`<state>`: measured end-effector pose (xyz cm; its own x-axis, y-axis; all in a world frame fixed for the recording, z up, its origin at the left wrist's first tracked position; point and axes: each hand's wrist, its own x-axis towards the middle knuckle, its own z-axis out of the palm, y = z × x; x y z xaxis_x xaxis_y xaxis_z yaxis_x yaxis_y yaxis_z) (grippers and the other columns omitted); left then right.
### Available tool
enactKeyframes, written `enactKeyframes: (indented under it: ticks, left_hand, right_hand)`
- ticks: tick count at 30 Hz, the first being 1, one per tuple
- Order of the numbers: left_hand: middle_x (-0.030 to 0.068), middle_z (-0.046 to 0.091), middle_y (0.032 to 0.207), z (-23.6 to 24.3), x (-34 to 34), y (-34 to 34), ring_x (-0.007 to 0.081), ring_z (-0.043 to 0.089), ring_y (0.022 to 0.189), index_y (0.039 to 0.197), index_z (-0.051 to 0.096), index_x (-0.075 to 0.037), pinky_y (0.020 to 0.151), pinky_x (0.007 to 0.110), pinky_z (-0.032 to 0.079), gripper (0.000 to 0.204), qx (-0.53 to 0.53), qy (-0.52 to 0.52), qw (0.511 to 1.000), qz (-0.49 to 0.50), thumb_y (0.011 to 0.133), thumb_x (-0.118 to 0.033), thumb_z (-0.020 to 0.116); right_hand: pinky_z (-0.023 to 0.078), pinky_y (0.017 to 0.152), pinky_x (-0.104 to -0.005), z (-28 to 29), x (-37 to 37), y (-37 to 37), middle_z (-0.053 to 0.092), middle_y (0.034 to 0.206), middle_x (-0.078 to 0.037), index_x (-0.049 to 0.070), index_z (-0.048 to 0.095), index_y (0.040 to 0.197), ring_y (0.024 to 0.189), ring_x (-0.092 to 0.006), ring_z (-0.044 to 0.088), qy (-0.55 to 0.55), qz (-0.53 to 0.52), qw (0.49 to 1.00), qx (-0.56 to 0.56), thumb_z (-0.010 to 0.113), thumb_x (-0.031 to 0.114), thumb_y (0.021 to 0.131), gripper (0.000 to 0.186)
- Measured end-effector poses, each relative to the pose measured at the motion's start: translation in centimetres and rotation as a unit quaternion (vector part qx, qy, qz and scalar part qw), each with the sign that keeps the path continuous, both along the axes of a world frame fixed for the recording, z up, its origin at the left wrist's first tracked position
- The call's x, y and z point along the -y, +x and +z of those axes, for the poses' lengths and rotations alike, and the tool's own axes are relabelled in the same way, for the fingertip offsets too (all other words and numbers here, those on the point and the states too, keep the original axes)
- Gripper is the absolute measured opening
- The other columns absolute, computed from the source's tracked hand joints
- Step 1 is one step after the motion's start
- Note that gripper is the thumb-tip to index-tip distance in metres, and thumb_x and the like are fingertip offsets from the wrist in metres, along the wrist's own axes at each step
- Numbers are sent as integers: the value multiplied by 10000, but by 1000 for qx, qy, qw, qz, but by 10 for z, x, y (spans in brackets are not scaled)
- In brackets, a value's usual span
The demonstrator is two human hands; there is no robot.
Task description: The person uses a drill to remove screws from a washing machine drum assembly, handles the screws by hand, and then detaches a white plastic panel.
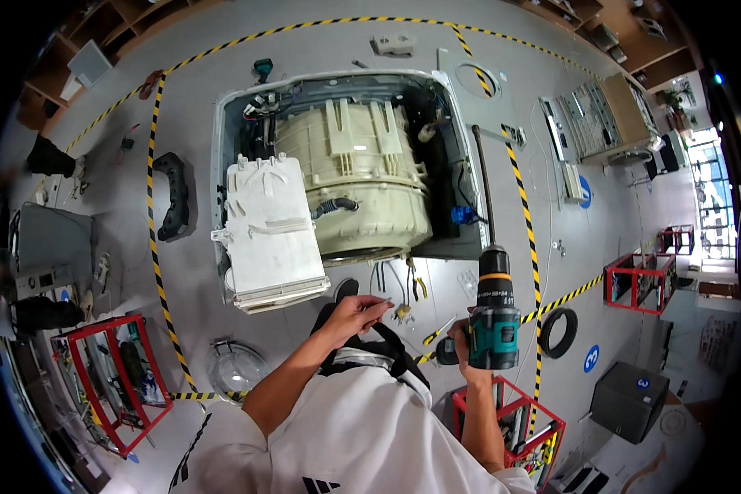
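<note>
My right hand [464, 352] grips a teal and black cordless drill [494, 329] by its handle. A long dark bit [486, 185] extends from its chuck alongside the right wall of an opened washing machine [475, 177]. My left hand [356, 318] is closed in a pinch before my waist. Whatever its fingertips hold, if anything, is too small to make out. Inside the machine's casing sits a cream tub [370, 206], with a dark hose on its front. The white detergent drawer housing [276, 235] covers the casing's front left corner.
Pliers [420, 284] and a screwdriver [438, 331] lie on the floor by my feet. A clear round door glass [237, 366] lies at left, a black ring gasket [558, 332] at right. Red-framed tool carts [111, 383] stand around. Striped tape [153, 206] marks the floor.
</note>
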<state>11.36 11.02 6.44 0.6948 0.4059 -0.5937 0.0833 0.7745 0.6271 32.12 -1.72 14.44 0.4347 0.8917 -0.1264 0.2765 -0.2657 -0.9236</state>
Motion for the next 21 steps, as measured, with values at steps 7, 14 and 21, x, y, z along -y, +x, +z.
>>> enactKeyframes:
  ticks: [7,14,21]
  left_hand:
    - [-5,449,607,19,-7,20,58,358,508,1004,566,-1,440,217,269,288,115,-102,987,53,958,-258,443]
    - [83,596,815,23,-1,46,192,550,761,1006,512,-23,741,349,448,237,160,-253,928,223,939,-245,464]
    - [33,568,780,27,11,59,151,552,758,1058,547,-11,717,286,468,283,190,-251,925,212,915,-255,539]
  right_hand:
    - [461,681,-285,-3,-18,-27,584,766,-88,15,390,1149,718,-153,573,4,-63,994,-84,583,-10,809,392]
    - [464,590,-270,-21,-26,-49,597,804,-47,45,599,888,689,-134,576,35,-63,997,-14,649,31,798,104]
    - [489,634,-300,-39,-23,-51,607,819,-58,27,577,938,735,-177,591,45,-22,998,37,646,20,796,158]
